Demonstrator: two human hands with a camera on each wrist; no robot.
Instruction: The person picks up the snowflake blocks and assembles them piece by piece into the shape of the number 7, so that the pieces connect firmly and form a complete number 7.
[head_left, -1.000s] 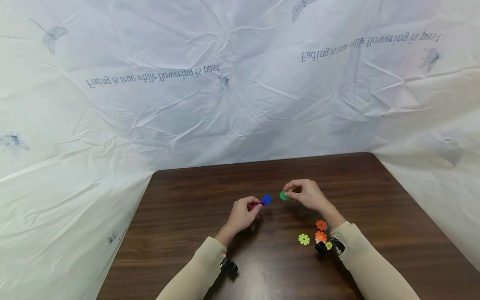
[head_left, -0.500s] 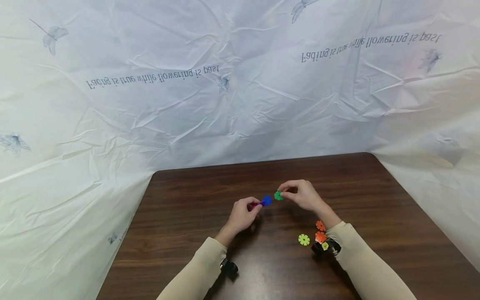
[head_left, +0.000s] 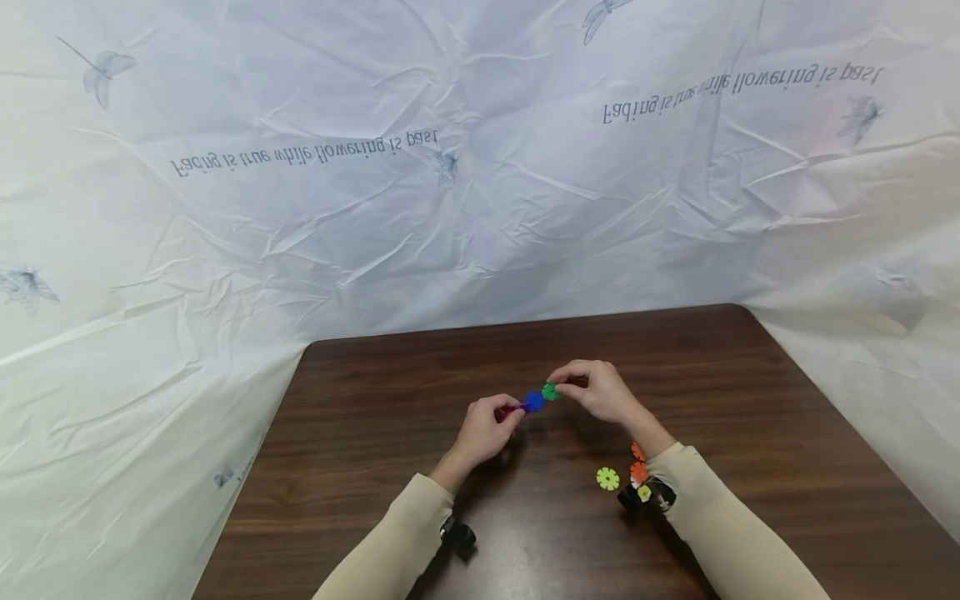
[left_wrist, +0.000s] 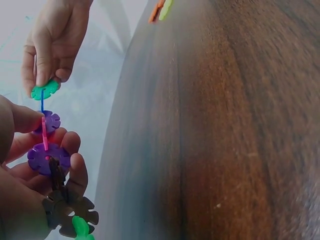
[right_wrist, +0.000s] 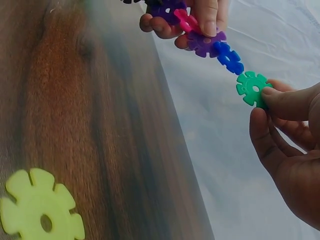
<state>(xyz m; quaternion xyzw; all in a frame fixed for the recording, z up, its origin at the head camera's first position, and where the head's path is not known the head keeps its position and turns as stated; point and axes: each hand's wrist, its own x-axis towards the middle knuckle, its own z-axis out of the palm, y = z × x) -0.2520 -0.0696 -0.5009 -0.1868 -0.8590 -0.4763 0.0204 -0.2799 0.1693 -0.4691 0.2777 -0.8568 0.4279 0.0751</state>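
Note:
My left hand pinches a chain of slotted plastic flower discs above the table. Its thumb presses on a purple disc. Further along the chain are a pink disc, a second purple disc, a brown disc and a bright green piece. At the far end a blue disc sticks out from the purple one. My right hand pinches a green disc between thumb and fingers. Its edge meets the blue disc's edge; I cannot tell whether their slots are joined.
On the brown wooden table lies a yellow disc. Orange discs lie just right of it, partly hidden by the right wrist's camera. A pale printed sheet hangs behind and beside the table.
My right hand has moved left with the green disc, from a gap away up to the blue disc's edge. The left hand and its chain have stayed almost still.

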